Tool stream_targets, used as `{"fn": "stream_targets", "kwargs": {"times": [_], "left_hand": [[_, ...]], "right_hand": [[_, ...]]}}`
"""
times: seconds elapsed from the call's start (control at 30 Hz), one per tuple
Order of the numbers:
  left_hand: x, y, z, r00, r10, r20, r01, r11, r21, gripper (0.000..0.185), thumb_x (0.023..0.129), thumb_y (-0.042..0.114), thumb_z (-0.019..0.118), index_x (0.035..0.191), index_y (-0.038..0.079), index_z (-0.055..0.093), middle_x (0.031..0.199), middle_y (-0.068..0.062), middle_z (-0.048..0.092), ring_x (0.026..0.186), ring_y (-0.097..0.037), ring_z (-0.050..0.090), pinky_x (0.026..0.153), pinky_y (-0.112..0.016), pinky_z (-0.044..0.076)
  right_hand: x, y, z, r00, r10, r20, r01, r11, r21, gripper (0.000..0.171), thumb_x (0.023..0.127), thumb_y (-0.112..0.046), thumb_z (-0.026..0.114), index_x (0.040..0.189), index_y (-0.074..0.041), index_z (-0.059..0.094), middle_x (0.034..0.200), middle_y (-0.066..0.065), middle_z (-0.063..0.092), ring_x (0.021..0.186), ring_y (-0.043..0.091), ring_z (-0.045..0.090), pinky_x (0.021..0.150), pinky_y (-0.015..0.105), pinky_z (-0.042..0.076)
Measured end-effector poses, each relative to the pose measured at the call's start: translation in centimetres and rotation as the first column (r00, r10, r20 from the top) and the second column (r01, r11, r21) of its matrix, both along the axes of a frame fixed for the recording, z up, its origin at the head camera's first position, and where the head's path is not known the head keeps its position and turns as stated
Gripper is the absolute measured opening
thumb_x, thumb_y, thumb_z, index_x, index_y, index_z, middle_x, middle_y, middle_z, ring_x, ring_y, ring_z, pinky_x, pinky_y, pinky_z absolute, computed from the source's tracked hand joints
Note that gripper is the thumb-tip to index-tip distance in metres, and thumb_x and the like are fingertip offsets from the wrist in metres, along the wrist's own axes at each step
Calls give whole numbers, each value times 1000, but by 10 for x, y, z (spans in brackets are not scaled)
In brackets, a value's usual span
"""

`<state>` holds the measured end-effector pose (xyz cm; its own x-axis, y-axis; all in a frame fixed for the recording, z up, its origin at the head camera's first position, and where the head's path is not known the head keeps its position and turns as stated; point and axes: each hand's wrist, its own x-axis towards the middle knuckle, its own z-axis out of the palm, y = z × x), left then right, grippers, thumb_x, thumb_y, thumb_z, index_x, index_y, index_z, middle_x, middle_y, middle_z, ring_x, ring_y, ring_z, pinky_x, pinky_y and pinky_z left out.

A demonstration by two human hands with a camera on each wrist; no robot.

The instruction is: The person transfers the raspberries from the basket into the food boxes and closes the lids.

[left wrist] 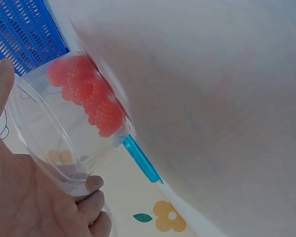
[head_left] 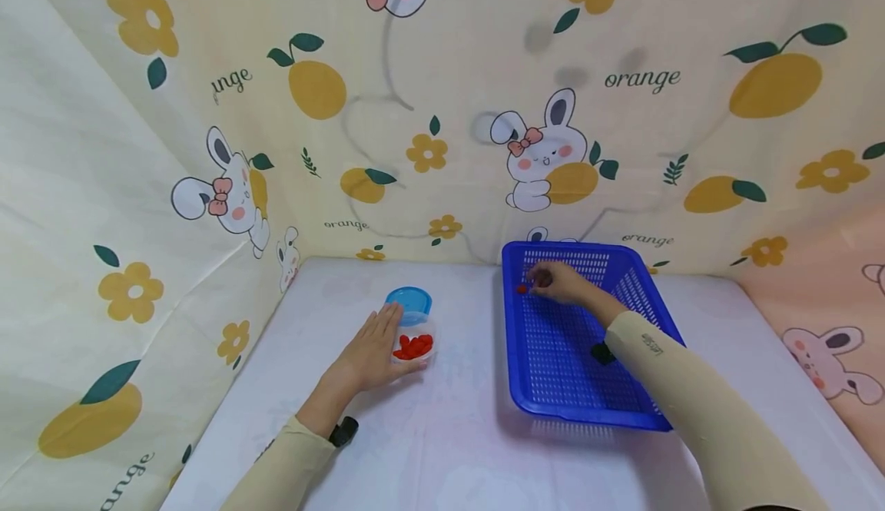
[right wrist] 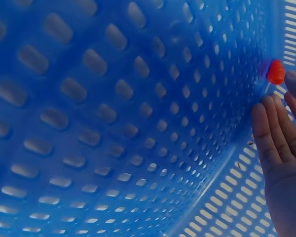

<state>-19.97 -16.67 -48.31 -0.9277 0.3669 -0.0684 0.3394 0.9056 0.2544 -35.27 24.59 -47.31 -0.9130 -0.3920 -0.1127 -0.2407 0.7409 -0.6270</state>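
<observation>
White tabletop carries a blue basket where the right hand reaches, its fingertips just touching, not yet pinching, a red berry lying just beyond them, while the left hand rests open-fingered against the cup.

The left hand lies forward with fingers straight and together, thumb spread (a dark band sits at the wrist). The right hand reaches farther out, arm extended, its fingers held close and slightly bent.
</observation>
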Motion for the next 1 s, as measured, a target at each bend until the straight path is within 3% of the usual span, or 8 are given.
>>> {"fn": "stream_targets", "kwargs": {"times": [0.67,1.0], "left_hand": [[1,0,2,1000,1,-7,-1,1000,-16,118,94,75,64,171,1,16,179,-16,17,166,-36,15,134,-51,14],[1,0,2,1000,-8,-21,7,1000,-21,116,94,74,64,170,-1,17,178,-18,19,165,-37,16,134,-52,15]], "right_hand": [[-1,-12,-13,993,53,-109,-44,996,78,29,101,-6,73,128,3,71,114,17,75,105,32,71,96,50,60],[3,-15,-14,995,-17,-101,23,998,62,16,100,-10,77,112,-1,74,108,13,75,101,29,71,93,49,61]]}}
